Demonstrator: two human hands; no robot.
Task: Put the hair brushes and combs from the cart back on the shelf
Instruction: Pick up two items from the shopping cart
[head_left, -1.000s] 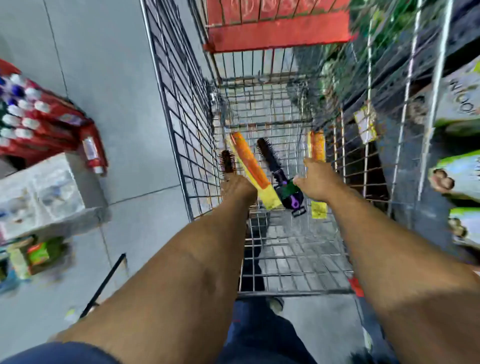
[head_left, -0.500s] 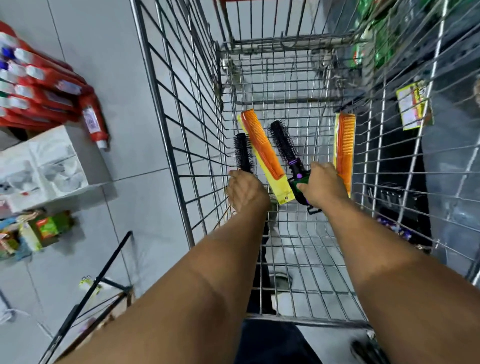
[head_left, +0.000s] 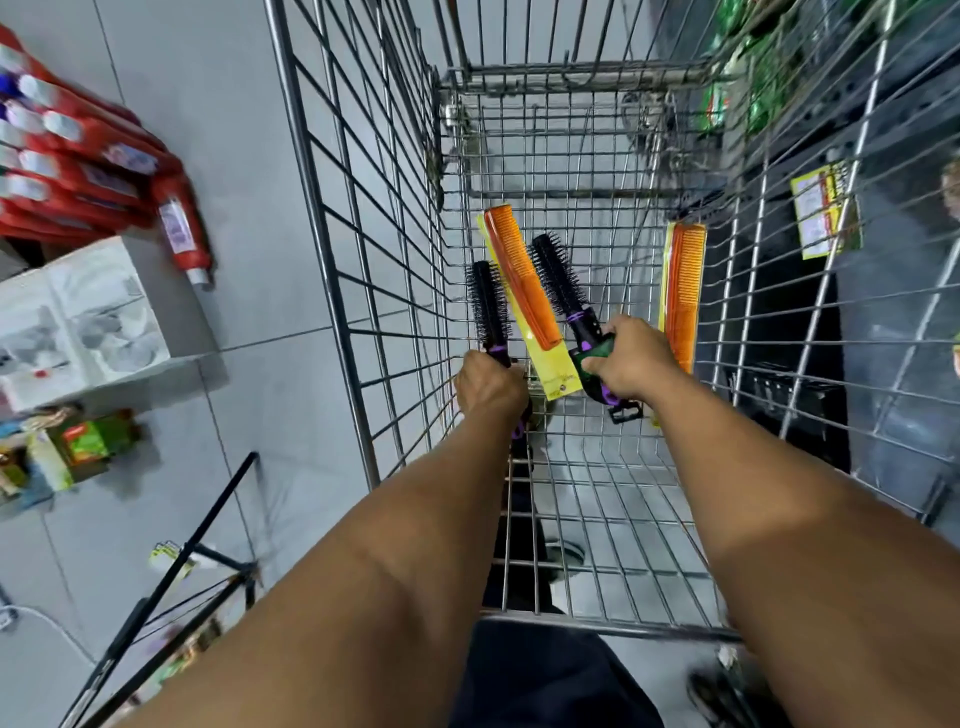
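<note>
Brushes gripped in the cart

Brushes lie on the cart floor near its left wall: left hand clamps one brush, right hand wraps the other brush. Two orange combs remain. Pickup step, I judge; next, lift clear of the wire walls. Grey tiles surround.

Both forearms are bare up to the left hand and right hand, without watch or rings. Below them dark navy trousers and a dark shoe show.
</note>
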